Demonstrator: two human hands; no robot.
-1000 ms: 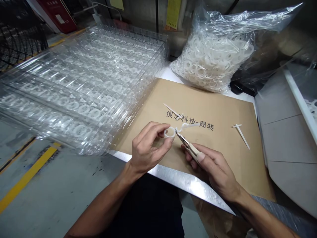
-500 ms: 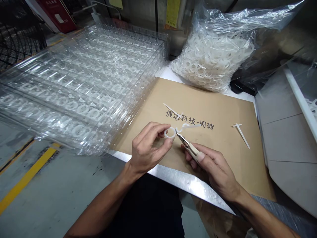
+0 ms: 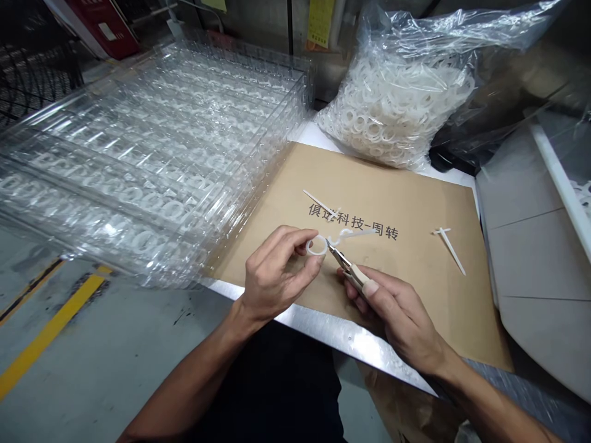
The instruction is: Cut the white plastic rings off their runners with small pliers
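Clippers [image 3: 356, 277]: partly hidden in your right hand [image 3: 409, 317]. Clear tray [image 3: 258, 151], left edge of worktop [image 3: 357, 347]: corner cut off, rings [image 3: 172, 208] blurred.

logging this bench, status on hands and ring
Left hand pinching white ring. Right hand gripping nippers, tips at ring's edge. White offcut on cardboard right of nippers, apart from both hands.

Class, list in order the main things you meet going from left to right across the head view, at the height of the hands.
Clear plastic trays, left hand, white ring, cutters, right hand, T-shaped white piece, grey panel.
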